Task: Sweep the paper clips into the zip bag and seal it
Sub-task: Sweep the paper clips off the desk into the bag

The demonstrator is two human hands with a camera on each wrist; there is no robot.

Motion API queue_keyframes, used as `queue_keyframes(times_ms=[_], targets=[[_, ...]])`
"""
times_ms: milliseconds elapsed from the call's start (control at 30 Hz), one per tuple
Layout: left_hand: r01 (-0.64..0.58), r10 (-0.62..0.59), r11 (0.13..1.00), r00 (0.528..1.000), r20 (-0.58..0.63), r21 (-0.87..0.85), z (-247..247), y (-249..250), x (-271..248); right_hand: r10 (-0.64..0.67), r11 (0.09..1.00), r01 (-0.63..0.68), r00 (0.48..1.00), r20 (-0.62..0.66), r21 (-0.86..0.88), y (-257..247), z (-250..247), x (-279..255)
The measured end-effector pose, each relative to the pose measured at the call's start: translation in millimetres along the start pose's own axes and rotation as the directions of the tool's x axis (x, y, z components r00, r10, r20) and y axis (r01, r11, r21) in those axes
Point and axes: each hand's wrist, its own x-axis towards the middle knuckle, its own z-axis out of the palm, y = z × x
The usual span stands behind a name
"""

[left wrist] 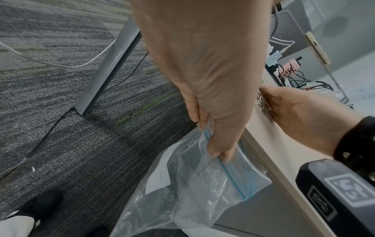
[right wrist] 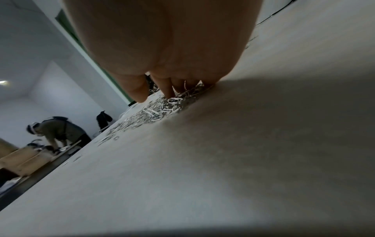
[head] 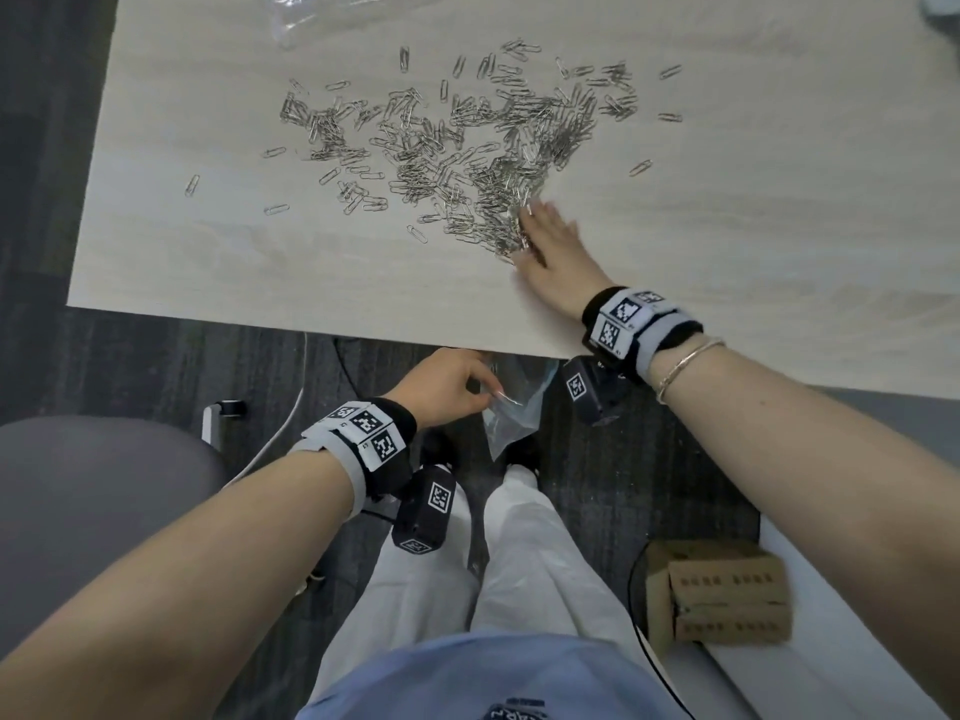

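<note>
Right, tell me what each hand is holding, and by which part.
The left hand grips the zip bag by its top rim, at the blue zip. The right hand holds nothing; it rests against the paper clips.

We wear black wrist cuffs (head: 358,433) with square-coded tags, white trousers (head: 519,563), a blue top (head: 467,672), a thin bracelet (head: 685,363).
</note>
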Motion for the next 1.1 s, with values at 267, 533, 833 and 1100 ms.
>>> queue_keyframes(times_ms=[267, 533, 833, 1100], targets=[[0.012, -0.012, 1.000, 0.999, 0.038, 0.021, -3, -1, 2, 0.063, 0.977, 0.011, 0.941, -0.333, 0.214, 14, -24, -10], [0.033, -0.033, 0.999, 0.999, 0.013, 0.003, -1, -3, 5, 0.251, 0.967, -0.254, 0.953, -0.168, 0.006, 60, -56, 28], [0.057, -0.058, 0.998, 0.997, 0.045, 0.011, -3, -3, 7, -0.043, 0.999, 0.044, 0.996, -0.083, 0.006, 10, 1, 7], [0.074, -0.077, 0.996, 0.995, 0.060, 0.045, -6, 0, 7, 0.223, 0.975, -0.196, 0.886, -0.406, 0.108, 69, -86, 71]])
